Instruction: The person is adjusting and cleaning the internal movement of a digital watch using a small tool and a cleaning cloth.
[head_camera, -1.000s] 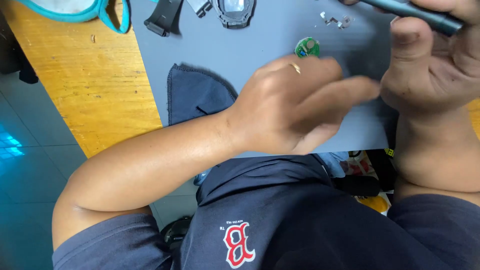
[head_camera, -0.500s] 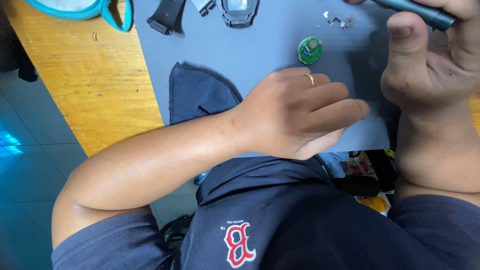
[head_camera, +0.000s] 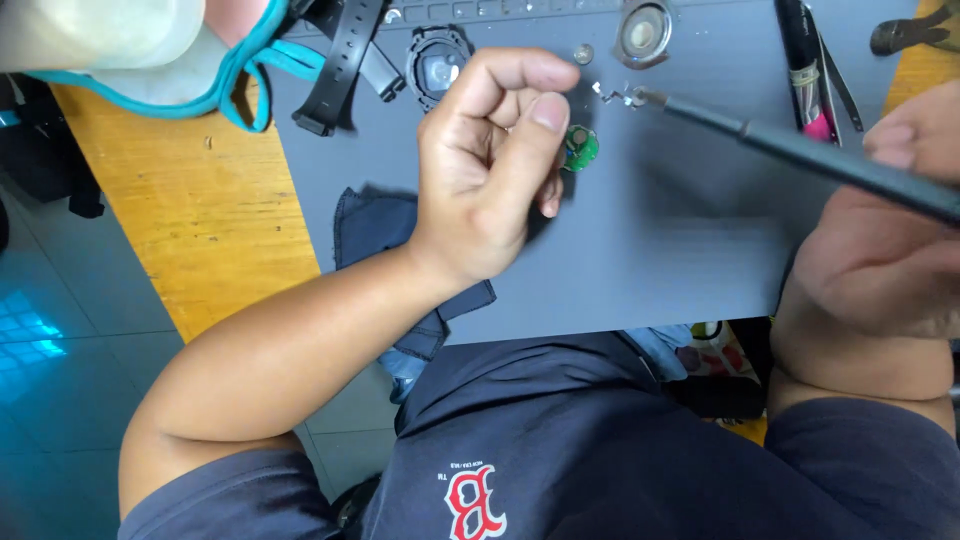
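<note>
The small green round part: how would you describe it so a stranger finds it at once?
Look at the grey mat on the wooden table. Just right of the curled left hand lies the small green round part, beside the fingertips. It is the only green piece; the neighbouring parts are black or silvery.

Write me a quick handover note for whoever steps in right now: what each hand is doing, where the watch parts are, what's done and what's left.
Left hand: loosely curled above the grey mat, fingertips beside the small green circuit board; whether it pinches anything cannot be told.
Right hand: grips a dark screwdriver, tip at a small metal piece.
Done: the watch case lies opened, the strap and round back cover apart from it.
Left: the parts are still apart on the mat.
</note>
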